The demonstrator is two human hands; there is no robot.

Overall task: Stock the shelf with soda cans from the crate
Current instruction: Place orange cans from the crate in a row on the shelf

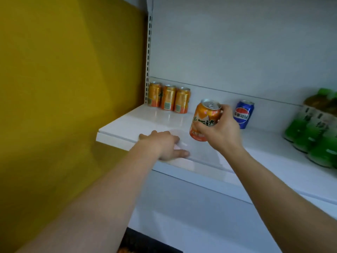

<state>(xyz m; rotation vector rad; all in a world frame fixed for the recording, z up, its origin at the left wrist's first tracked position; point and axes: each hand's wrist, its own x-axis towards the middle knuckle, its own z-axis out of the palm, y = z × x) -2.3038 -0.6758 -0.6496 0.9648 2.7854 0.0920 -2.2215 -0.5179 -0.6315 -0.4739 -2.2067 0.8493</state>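
Note:
My right hand (pixel 221 131) grips an orange soda can (pixel 205 116), held slightly tilted just above the white shelf (pixel 138 119). My left hand (pixel 166 145) rests on the shelf's front edge with fingers spread flat, holding nothing. Three orange cans (pixel 168 99) stand in a row at the back left corner of the shelf. A blue cola can (pixel 243 114) stands upright behind my right hand. The crate is out of view.
Green bottles (pixel 313 130) are grouped at the shelf's right end. A yellow wall (pixel 63 88) borders the shelf on the left, beside a slotted upright (pixel 148 57). Bare shelf surface lies between the orange row and the blue can.

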